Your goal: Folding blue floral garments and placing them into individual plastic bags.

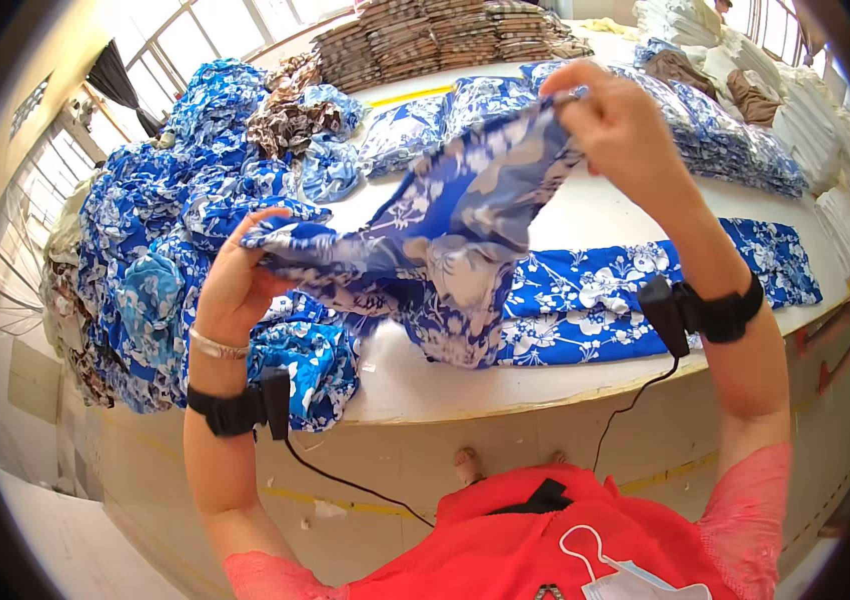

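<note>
Both hands hold up a blue and white floral cloth (462, 217) above the white table (410, 375); it hangs in loose folds between them and is partly blurred. My left hand (241, 262), at the left, grips one edge of it between thumb and fingers. Higher up at the right, my right hand (605, 120) pinches another corner. Below and behind the raised cloth, a flat length of blue floral fabric (590, 300) lies along the near side of the table, reaching to the right. The cloth hides part of it.
A large heap of crumpled blue floral cloth (147, 187) covers the table's left side. Folded blue floral stacks (725, 135) lie along the back and right. Brown plaid stacks (425, 37) stand farther back, white cloth piles (807, 127) at the right. Another person's arm (841, 360) shows at the far right.
</note>
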Demonstrator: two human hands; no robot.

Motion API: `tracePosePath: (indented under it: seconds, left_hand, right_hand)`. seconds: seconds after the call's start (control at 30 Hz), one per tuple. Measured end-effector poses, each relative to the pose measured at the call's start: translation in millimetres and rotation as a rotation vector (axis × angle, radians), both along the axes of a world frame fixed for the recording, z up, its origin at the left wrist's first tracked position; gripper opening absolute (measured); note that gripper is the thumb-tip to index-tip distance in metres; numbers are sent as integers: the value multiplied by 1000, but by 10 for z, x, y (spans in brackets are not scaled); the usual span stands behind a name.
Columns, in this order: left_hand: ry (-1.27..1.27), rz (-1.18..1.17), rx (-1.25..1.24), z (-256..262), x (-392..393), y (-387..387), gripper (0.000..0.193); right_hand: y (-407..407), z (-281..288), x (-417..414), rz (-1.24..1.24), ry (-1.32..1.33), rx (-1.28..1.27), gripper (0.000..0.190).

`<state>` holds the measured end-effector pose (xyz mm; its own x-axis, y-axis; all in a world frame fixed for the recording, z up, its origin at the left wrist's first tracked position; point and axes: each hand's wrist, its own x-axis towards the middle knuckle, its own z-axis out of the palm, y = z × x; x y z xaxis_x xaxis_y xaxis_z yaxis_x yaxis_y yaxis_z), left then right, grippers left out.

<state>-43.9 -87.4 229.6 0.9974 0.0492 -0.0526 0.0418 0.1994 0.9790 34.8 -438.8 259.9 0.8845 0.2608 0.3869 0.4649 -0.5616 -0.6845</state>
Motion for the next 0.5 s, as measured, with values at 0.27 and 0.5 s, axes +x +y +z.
tracePosePath:
  seconds: [0.27,0.5]
  left_hand:
    - [108,-167,987,-155,104,325,31]
    - [64,44,252,66,302,131,23]
  right_hand:
    - [-539,-610,399,-134,-89,-453,20]
    - [-340,-94,110,-97,31,-12,24]
